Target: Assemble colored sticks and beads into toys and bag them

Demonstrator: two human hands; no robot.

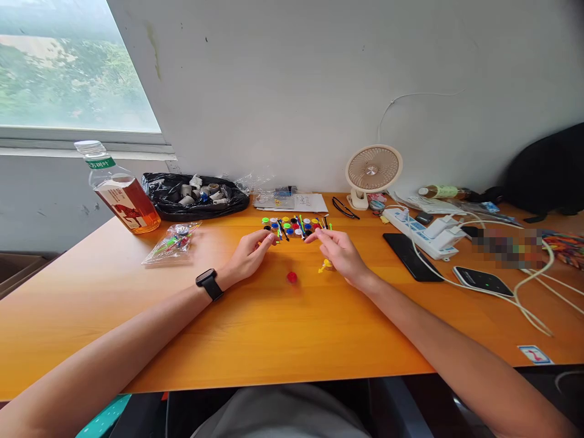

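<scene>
A cluster of small coloured discs and thin sticks [295,226] lies on the orange desk [274,328] near its far edge. My left hand [250,250], with a black watch on the wrist, rests just left of the cluster, fingers loosely curled and reaching towards it. My right hand [340,252] lies to the right, fingers curled, tips at the cluster's edge. Beside the right hand sits a small yellow piece [325,266]. Between the hands, nearer to me, lies a red disc [292,278]. Whether either hand pinches anything is not visible.
At the left stand a bottle of amber drink [119,191], a clear bag of coloured pieces [173,242] and a black bag of parts [194,196]. At the right are a small fan [373,172], glasses [344,208], a power strip [422,231], two phones [408,255] and trailing cables [524,298].
</scene>
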